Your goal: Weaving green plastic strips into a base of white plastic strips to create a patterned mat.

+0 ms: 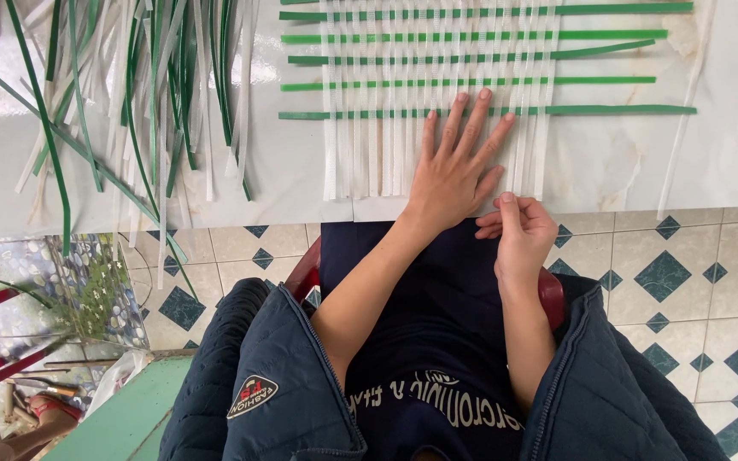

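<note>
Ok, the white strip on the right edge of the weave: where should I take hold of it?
Pinch the white strip's free lower end, coming from below at the table edge. That end hangs clear of the lowest green strip, and the right hand is already beside it; the left hand presses the weave flat.

Home craft corner: tiled floor (685, 282), loose plastic strips (155, 94), half-woven mat (437, 60).

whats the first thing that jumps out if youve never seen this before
The flat woven mat of green and white plastic strips on the pale table, top centre, with the left hand spread flat on its lower edge. Beside it, the right hand pinches a white strip end; a loose pile of green and white strips lies top left.
</note>
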